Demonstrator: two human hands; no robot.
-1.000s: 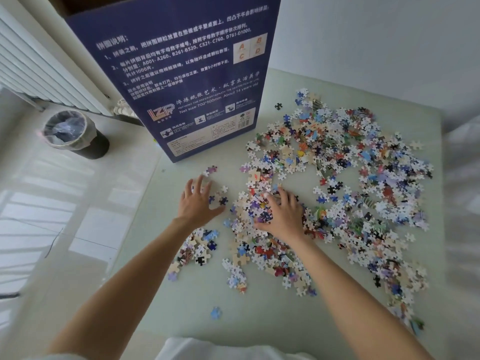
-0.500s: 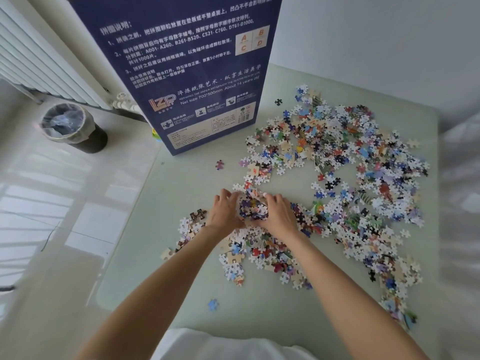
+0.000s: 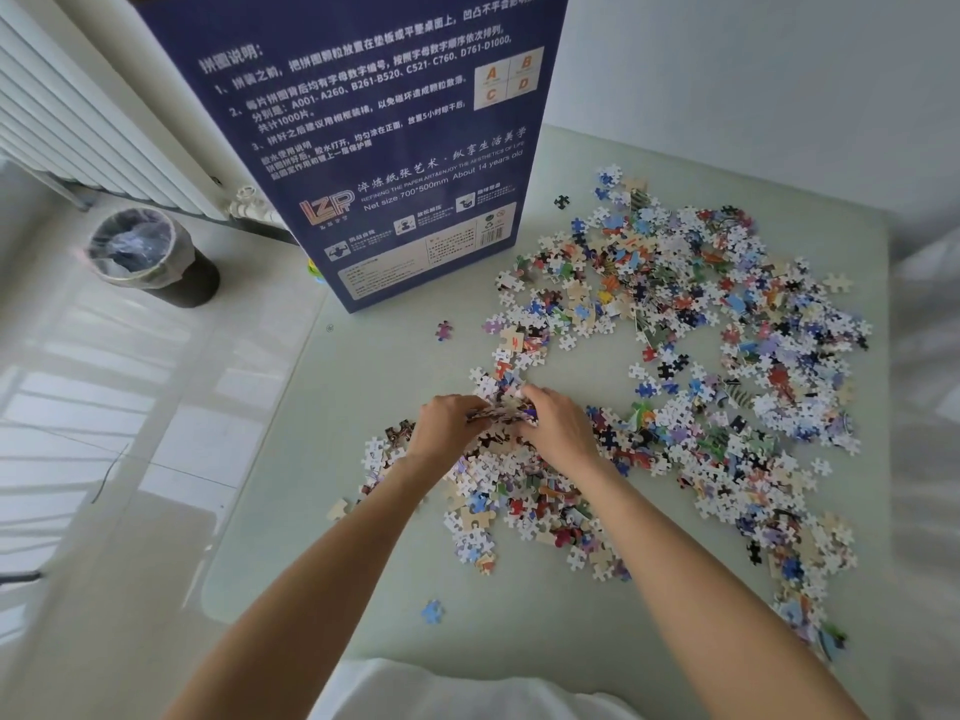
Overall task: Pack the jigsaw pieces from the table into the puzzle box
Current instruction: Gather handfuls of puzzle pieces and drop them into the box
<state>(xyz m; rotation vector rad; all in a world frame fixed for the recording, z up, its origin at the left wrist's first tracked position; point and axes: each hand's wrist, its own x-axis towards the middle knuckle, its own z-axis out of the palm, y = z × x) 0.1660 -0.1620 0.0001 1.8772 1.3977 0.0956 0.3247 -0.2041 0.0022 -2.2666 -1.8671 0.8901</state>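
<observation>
A tall dark blue puzzle box (image 3: 374,148) with white print stands upright at the table's far left. Several colourful jigsaw pieces (image 3: 727,356) lie scattered over the pale green table (image 3: 322,511). My left hand (image 3: 447,426) and my right hand (image 3: 558,426) are cupped together near the table's middle, curled round a small heap of pieces (image 3: 501,410) squeezed between them, slightly above the loose pile.
A single purple piece (image 3: 443,330) lies near the box, a blue one (image 3: 432,611) near the front edge. On the floor at left stands a black bin with a plastic liner (image 3: 150,257) below a white radiator (image 3: 78,122). A white wall rises behind the table.
My hands swept in from apart, the left from the table's left side, and closed together on a heap of pieces, which now sits gathered between them.
</observation>
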